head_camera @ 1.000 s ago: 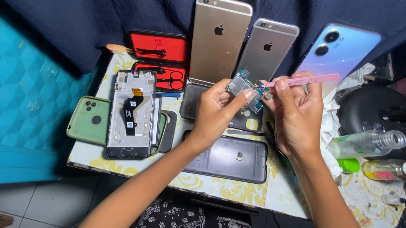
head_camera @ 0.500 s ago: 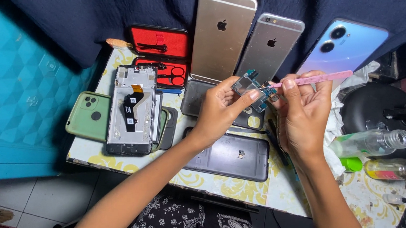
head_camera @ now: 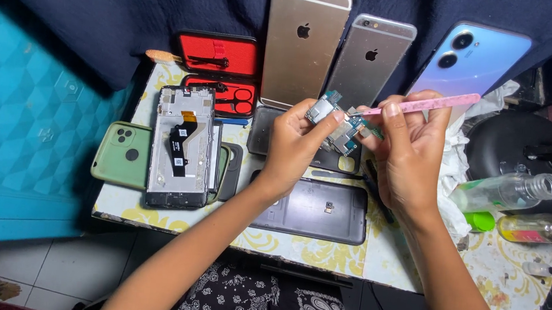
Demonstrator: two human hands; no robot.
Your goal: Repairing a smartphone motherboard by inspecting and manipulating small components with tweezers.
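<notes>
My left hand (head_camera: 298, 140) pinches a small phone circuit board (head_camera: 334, 121) with blue and silver parts, held above the table. My right hand (head_camera: 411, 152) grips a pink tool (head_camera: 424, 106), thin like a brush handle, whose tip rests on the board's right side. Below both hands lies a dark grey phone back cover (head_camera: 314, 209). An opened phone frame (head_camera: 181, 146) with a black flex cable lies to the left.
A green phone case (head_camera: 118, 154) lies at the table's left edge. A red tool case (head_camera: 221, 55) holds scissors. Two metal phones (head_camera: 303, 42) and a blue phone (head_camera: 470, 62) lean at the back. Clear bottles (head_camera: 509, 191), white tissue (head_camera: 454, 164) and a black round object (head_camera: 519, 151) crowd the right.
Both hands stay together on the board; the pink tool has shifted slightly on it. The view has drifted a little.
</notes>
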